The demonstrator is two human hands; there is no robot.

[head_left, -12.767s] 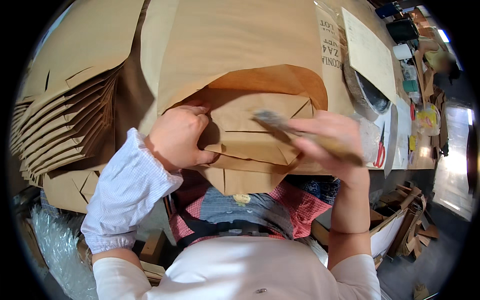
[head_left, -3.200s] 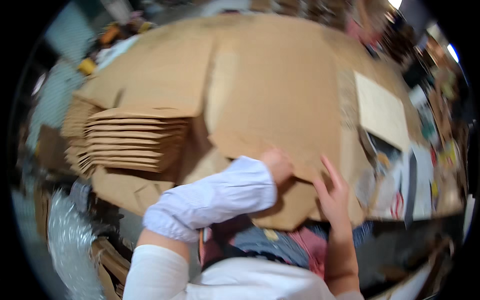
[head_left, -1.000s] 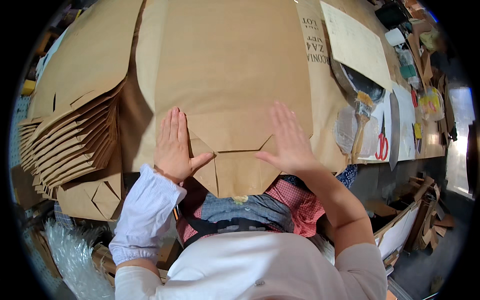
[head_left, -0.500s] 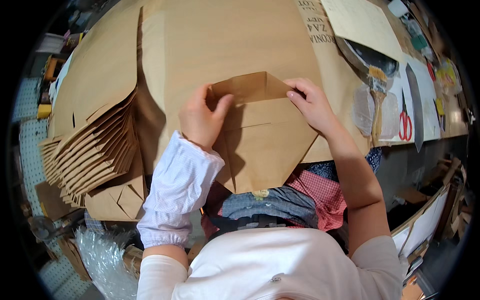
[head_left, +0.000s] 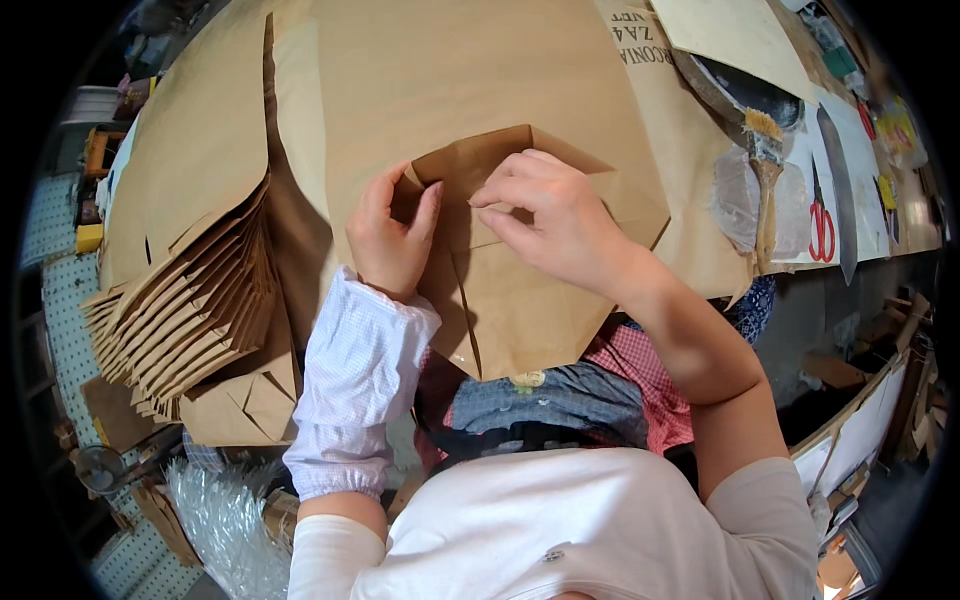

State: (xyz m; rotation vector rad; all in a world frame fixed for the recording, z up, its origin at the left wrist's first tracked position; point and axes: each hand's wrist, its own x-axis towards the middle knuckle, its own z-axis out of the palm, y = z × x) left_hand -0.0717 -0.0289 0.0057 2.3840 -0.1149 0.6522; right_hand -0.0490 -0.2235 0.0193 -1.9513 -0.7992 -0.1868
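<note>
A brown kraft paper bag [head_left: 540, 310] lies in front of me at the table's near edge, its folded end opened into a shallow pocket with a raised far wall. My left hand [head_left: 388, 235] is closed round the pocket's left edge, thumb inside and fingers outside. Over the middle of the bag is my right hand [head_left: 545, 215], fingers curled and tips pinched close to the crease; whatever lies between them is hidden. A fanned stack of folded paper bags [head_left: 190, 310] sits to the left of my left forearm, which wears a pale checked sleeve cover.
Large brown paper sheets [head_left: 470, 70] cover the table. On the right are a brush [head_left: 766, 165], red-handled scissors [head_left: 821, 228], a long blade [head_left: 840, 190] and a dark pan [head_left: 735, 95] partly under a board [head_left: 735, 40]. Clear plastic strips [head_left: 225, 520] hang at lower left.
My right hand has left the bag's far right corner and moved left over its middle, fingers curling. My left hand stays on the left edge, shifted slightly left.
</note>
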